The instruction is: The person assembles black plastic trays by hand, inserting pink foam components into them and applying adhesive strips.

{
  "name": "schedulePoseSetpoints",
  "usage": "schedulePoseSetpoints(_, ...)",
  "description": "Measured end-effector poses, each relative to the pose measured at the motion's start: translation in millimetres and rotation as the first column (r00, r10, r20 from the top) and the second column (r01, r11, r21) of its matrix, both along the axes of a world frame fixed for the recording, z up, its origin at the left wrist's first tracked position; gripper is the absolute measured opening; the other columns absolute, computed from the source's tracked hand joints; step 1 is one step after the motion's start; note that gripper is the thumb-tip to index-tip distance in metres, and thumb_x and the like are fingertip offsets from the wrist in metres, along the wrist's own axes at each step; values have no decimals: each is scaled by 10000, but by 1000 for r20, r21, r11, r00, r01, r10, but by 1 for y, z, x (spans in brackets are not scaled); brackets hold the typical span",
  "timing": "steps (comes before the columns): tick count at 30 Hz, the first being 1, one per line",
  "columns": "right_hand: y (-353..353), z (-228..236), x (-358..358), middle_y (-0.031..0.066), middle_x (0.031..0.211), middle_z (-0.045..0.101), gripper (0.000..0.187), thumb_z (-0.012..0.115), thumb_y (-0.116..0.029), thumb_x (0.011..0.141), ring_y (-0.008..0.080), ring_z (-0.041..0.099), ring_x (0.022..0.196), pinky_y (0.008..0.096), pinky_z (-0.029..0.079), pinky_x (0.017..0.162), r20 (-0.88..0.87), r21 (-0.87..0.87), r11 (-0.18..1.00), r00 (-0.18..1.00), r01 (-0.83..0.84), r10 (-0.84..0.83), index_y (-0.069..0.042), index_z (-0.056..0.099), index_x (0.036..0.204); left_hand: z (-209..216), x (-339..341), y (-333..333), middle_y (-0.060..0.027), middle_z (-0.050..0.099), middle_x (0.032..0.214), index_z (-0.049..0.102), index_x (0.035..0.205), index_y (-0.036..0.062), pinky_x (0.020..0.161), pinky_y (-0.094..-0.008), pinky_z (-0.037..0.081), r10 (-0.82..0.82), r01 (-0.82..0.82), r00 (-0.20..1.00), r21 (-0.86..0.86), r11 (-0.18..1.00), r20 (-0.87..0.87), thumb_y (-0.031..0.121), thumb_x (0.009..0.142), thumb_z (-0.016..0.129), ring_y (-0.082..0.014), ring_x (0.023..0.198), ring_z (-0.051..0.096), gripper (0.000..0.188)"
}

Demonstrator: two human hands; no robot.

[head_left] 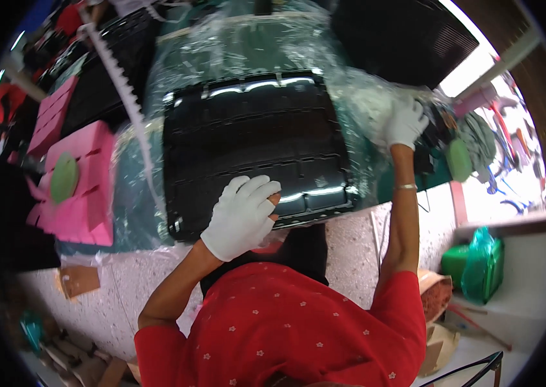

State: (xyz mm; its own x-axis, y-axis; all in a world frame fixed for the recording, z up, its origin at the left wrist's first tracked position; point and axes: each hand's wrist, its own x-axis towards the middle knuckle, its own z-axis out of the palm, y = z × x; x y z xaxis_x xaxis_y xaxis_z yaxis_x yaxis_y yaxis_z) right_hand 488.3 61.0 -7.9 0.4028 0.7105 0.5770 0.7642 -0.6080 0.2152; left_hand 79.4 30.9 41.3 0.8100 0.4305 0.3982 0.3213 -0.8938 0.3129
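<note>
A large black plastic panel [253, 138], glossy and ribbed, lies in front of me on the table. My left hand [239, 218], in a white glove with bare thumb and fingertip showing, rests on the panel's near edge with fingers spread. Out to the right, my right hand [407, 124], also white-gloved, reaches over crumpled clear plastic film [366, 103] beside small dark items [439, 122]. Its fingers are apart and slightly bent, and I see nothing held in them. What lies under its palm is hidden.
Pink foam blocks [95, 168] stand at the left, a green oval piece [64, 177] on one. A white toothed strip [118, 80] hangs down left of the panel. Another black panel [402, 39] is at the far right. A green container [483, 271] sits low at right.
</note>
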Motion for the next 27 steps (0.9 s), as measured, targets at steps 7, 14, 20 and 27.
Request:
schedulePoseSetpoints(7,-16,61,-147,199,1178,603,258,659,-128,822,377,574,1078,406,450,942,-434,424,682,527,-596,731,35,633,1020,-3,-93,16,-172,599,1200,604,1142,-20,942,-374,462,640,-627,657,-185,757,398,-8,777,638,-332,1105,590,366)
schedulePoseSetpoints(14,-44,83,-280,156,1194,612,225,664,-25,795,320,625,1044,342,478,910,-594,625,424,-47,-655,803,24,622,1011,-40,-164,81,-250,602,1197,549,1237,-64,957,-393,464,862,-756,447,-414,506,239,235,882,642,-363,1125,592,474)
schedulePoseSetpoints(20,-59,61,-299,150,1170,633,201,616,-9,807,276,650,995,325,494,880,-728,542,471,-109,-696,676,39,629,1002,-60,-161,74,-281,595,1190,560,1221,-51,970,-420,449,884,-725,444,-521,451,146,275,882,621,-407,1130,568,474)
schedulePoseSetpoints(27,-56,51,-321,143,1132,651,173,624,-28,820,298,655,957,325,504,847,-755,495,409,-148,-767,638,40,631,979,-38,-205,52,-196,597,1188,567,1174,-3,928,-440,456,872,-836,433,-258,483,229,190,843,624,-376,1093,571,387)
